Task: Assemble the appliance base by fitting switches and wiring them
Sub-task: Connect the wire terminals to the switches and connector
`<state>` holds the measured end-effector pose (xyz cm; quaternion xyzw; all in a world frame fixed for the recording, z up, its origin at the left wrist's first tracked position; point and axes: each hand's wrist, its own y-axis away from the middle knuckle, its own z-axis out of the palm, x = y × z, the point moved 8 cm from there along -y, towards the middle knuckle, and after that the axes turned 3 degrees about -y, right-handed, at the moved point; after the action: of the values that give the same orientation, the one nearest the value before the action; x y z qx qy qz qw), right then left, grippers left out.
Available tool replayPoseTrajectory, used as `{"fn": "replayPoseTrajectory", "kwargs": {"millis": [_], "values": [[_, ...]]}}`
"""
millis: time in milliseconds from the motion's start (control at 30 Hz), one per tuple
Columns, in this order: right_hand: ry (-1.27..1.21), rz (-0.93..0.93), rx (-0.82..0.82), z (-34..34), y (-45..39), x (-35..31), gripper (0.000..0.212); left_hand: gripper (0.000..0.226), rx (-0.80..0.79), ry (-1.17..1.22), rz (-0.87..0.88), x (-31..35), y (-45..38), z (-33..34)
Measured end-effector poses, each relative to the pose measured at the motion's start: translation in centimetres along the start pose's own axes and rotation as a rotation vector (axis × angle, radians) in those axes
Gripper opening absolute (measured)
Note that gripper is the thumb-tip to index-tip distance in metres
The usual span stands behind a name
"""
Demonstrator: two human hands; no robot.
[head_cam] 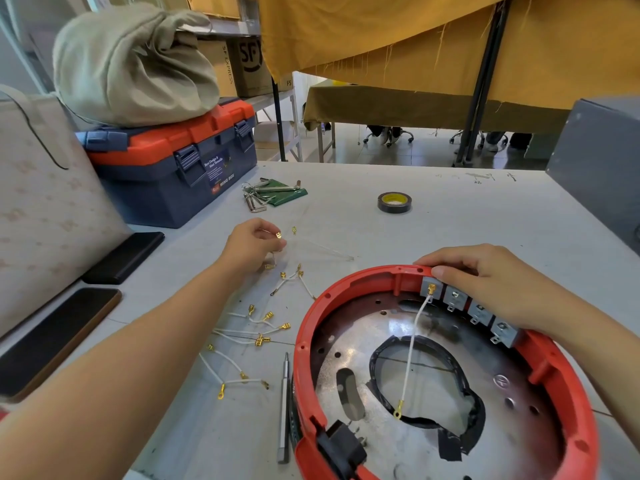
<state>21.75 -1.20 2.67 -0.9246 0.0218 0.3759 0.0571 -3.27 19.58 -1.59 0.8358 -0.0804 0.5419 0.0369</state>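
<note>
A round red appliance base with a shiny metal floor lies at the lower right of the table. Several grey switches sit in a row inside its far rim. One white wire with brass terminals runs from the leftmost switch down across the metal plate. My right hand grips the far rim over the switches. My left hand pinches a thin white wire with a brass terminal above the table. More loose white wires lie scattered left of the base.
A metal driver bit lies beside the base. Black tape roll and hex keys sit farther back. A blue-orange toolbox with a cloth bag on it stands at the left, with two dark phones by it. A grey box stands at the right.
</note>
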Motion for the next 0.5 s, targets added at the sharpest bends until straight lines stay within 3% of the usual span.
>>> {"fn": "replayPoseTrajectory", "kwargs": {"millis": [167,267,500], "values": [[0.009,-0.001,0.002,-0.1,0.2,-0.3,0.022,0.017,-0.035,0.413,0.066,4.1,2.0,-0.9],[0.045,-0.023,0.032,-0.4,0.3,-0.8,0.022,0.02,-0.139,0.593,0.112,7.2,3.9,-0.5],[-0.003,-0.105,0.195,-2.7,1.3,-3.2,0.018,0.03,-0.524,0.403,0.24,12.7,11.0,3.8]]}}
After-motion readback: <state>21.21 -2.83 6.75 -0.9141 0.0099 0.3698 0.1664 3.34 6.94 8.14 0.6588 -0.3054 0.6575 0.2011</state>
